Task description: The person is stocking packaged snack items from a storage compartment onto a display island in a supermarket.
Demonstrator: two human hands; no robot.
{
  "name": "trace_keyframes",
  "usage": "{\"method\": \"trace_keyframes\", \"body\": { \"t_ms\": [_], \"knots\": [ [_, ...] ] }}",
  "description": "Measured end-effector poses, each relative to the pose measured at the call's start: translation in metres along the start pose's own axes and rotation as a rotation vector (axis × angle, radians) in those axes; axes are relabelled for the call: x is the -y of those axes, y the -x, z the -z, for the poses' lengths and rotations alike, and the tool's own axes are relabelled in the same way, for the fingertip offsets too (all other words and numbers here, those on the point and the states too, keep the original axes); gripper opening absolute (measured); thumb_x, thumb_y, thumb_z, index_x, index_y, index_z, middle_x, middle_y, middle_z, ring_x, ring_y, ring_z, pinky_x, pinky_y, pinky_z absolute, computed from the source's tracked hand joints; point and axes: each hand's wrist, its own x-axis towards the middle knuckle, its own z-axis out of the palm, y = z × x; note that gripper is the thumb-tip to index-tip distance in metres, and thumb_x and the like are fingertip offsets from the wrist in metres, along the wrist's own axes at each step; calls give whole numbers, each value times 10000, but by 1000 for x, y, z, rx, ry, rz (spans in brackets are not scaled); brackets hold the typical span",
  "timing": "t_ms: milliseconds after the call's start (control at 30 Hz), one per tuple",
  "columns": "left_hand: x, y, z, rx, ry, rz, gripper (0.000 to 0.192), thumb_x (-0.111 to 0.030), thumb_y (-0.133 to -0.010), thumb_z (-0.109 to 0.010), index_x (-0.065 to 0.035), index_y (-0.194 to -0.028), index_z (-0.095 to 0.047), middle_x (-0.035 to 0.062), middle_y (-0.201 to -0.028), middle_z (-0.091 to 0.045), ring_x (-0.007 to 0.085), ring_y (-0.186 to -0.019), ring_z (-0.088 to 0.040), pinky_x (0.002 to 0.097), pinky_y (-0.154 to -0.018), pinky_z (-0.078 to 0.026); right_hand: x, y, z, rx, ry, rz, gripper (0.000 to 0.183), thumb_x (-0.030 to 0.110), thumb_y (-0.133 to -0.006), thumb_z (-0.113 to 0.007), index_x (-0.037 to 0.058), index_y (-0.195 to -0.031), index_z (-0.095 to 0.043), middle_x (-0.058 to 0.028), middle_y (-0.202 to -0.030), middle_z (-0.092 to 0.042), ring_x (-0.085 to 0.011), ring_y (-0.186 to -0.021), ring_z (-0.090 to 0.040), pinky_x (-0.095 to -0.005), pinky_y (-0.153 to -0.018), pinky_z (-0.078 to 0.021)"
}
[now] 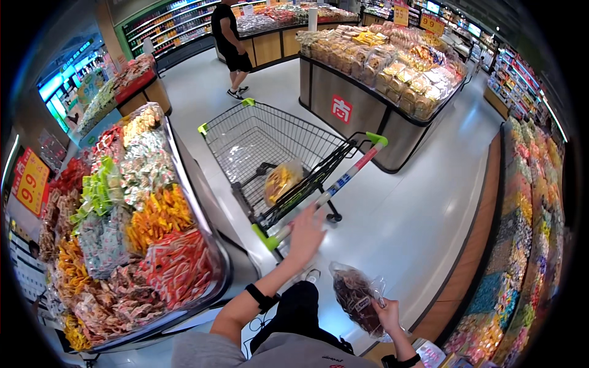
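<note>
My left hand (306,234) is at the handle bar (343,181) of a wire shopping cart (276,119), fingers spread; whether it touches the bar is not clear. In my right hand (389,315), low and to the right, a clear plastic bag of dark brown food (356,299) is held by its side. The cart stands ahead of me, tilted in view, with green plastic corners. Inside its basket lies a clear bag with yellow contents (281,182), close to the handle end.
A bin of wrapped snacks (161,221) borders the cart on the left. A metal-sided island of packaged baked goods (391,73) stands beyond it. Candy bins (511,239) curve along the right. A person in black (230,41) is on the floor ahead.
</note>
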Motion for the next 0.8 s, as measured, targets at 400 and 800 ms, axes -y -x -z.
{"method": "trace_keyframes", "body": {
  "t_ms": [400,800],
  "knots": [
    [33,-11,-15,206,-170,370,340,-353,-679,-694,-92,-742,-484,48,-642,-482,210,-580,-532,329,-480,-401,-48,-175,119,-25,-131,-323,386,115,-763,-681,51,-499,-408,39,-474,-350,-61,-471,-285,-280,-416,-248],
    [56,12,-22,15,-523,950,362,-162,-886,-431,-28,-553,-481,162,-563,-479,326,-576,-487,445,-640,-365,-117,-440,187,273,142,-85,285,150,-792,-639,-13,-587,-526,-68,-474,-479,-84,-457,-413,-301,-433,-354]
  ]
}}
